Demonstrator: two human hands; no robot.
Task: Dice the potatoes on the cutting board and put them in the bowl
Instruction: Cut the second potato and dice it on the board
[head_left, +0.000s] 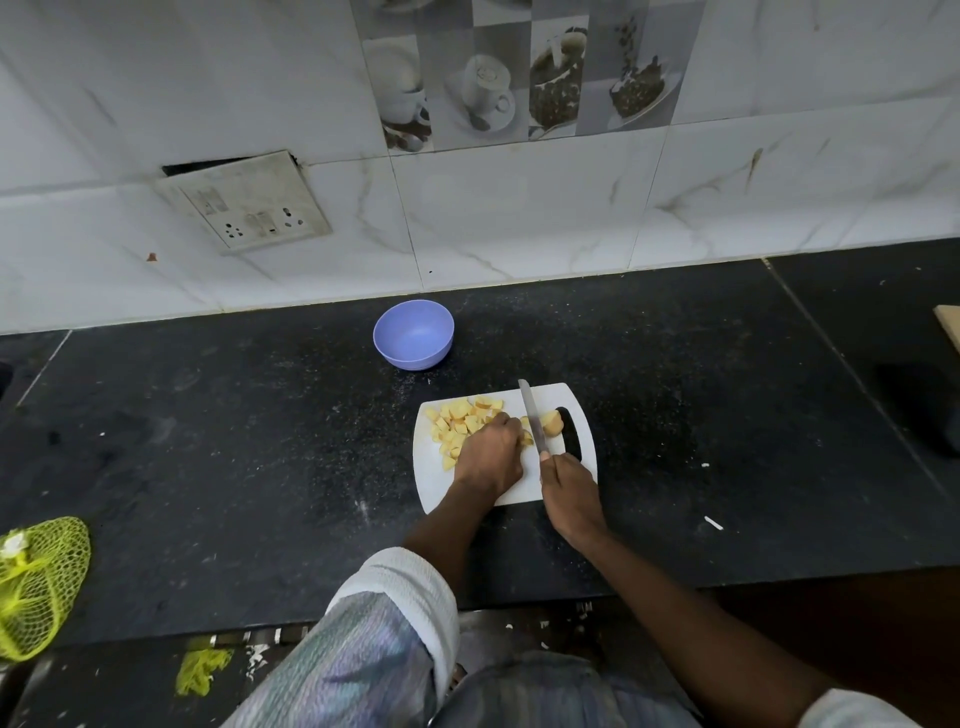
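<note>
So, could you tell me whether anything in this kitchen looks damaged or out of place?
Yes: the switch plate on the tiled wall hangs crooked, its top pulled away to show a dark gap behind it. White scraps lie scattered on the black counter right of the cutting board.

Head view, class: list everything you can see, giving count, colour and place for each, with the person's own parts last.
bowl: one, lilac, counter behind board
cutting board: one, white, counter centre
potato dice: many, yellow, board's left
uncut potato piece: one, yellow, right of blade
knife: one, steel, over board
mesh bag: one, yellow-green, counter's left edge
socket plate: one, white, wall
left hand: steadies potato
right hand: grips knife
</note>
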